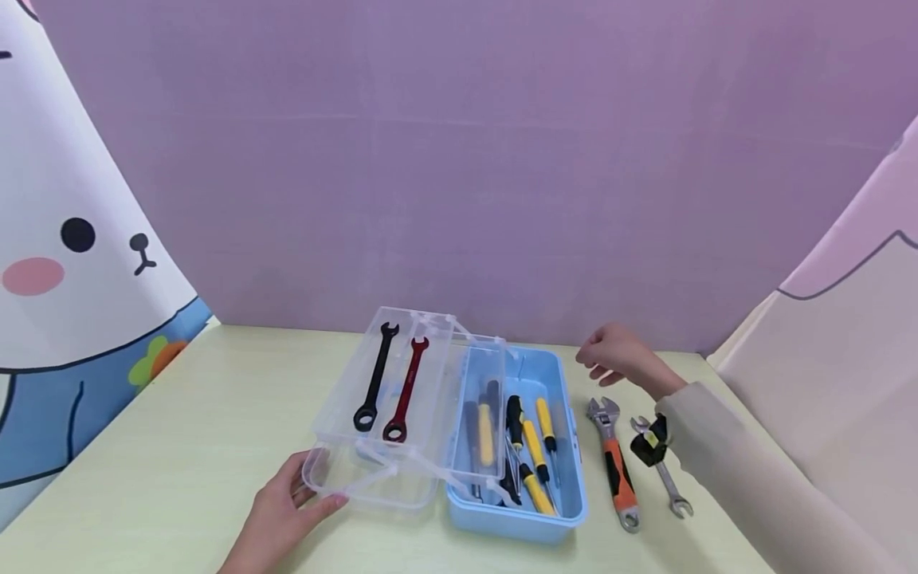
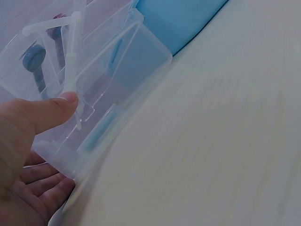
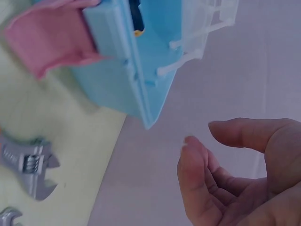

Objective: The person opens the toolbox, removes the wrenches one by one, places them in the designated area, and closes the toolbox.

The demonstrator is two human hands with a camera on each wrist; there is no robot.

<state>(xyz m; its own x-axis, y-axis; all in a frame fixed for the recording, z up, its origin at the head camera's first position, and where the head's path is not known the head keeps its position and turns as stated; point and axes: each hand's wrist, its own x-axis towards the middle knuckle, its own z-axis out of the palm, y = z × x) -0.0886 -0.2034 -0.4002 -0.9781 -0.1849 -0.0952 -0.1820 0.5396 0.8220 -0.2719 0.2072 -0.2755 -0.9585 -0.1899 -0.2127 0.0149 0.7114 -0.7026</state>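
- Backdrop, one, purple, standing along the rear edge of the desk.
- Desk, one, pale yellow; its surface stretches away left of the trays.
- Clear tray assembly, one, see-through plastic with white link arms, folded out left of the box and partly overlapping its opening.
- Box, one, light blue and rectangular, its far end near the backdrop; a pink latch sticks out from its side.
- Hands, two: the left hand holds the assembly's near-left corner, thumb and fingers on opposite sides. The right hand hangs beside the box's far-right corner, fingers loosely bent, thumb apart, nothing held.
- Adjustable wrench, one, orange-and-black handle, right of the box with a strip of desk between.
- Combination wrenches, two, black and red, roughly parallel in the upper tray.
- Small silver wrench, one, right of the adjustable one, partly hidden.
- Screwdrivers, at least four, yellow-and-black handles, inside the box; more handles blur beneath the plastic.
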